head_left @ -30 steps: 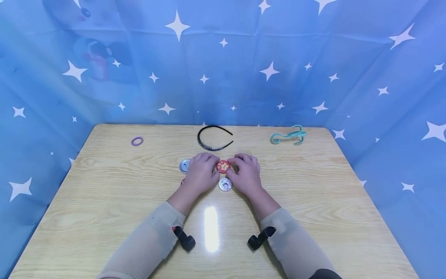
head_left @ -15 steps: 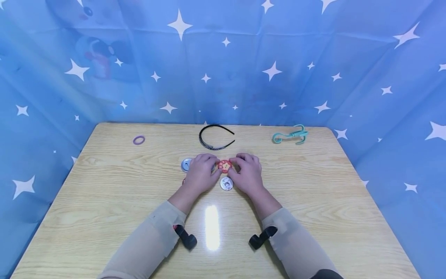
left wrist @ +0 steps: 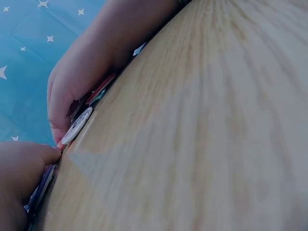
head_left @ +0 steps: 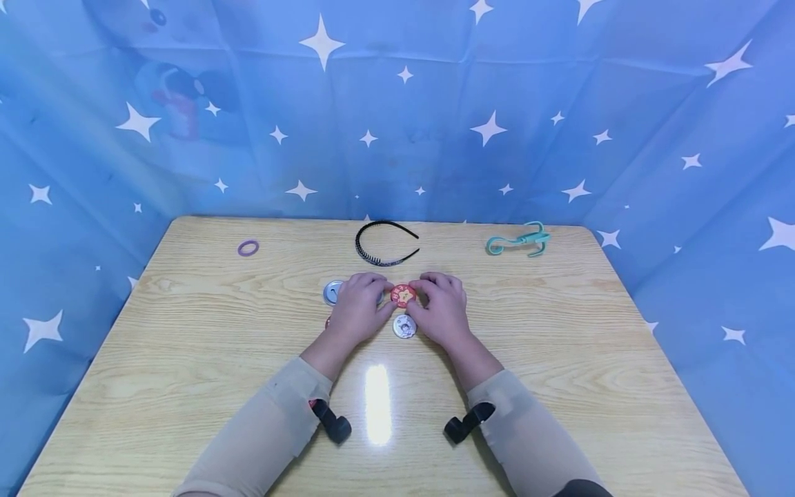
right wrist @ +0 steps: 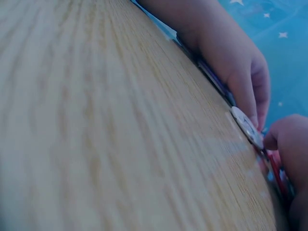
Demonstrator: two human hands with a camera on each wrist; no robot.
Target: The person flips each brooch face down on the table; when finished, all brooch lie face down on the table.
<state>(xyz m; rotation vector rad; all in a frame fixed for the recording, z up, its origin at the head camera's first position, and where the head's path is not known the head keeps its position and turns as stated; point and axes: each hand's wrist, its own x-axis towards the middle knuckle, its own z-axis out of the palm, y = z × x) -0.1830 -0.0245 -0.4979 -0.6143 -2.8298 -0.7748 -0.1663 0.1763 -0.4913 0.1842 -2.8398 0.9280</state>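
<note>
Near the middle of the table, a round red badge with a yellow star lies between both hands in the head view. My left hand pinches its left edge with thumb and finger. My right hand has thumb and finger at its right edge. Just below lies a white badge with a drawn figure, also seen flat in the left wrist view as a white disc. A blue-grey round badge is partly covered by my left hand. A reddish rim peeks out under that wrist; the remainder is hidden.
Toward the back of the wooden table lie a purple hair tie, a black toothed headband and a turquoise hair claw-like item. A blue star-patterned curtain hangs behind the table and along both sides.
The red badge has turned a little between my fingertips. Both hands keep nearly the same place; the whole head view has shifted slightly.
</note>
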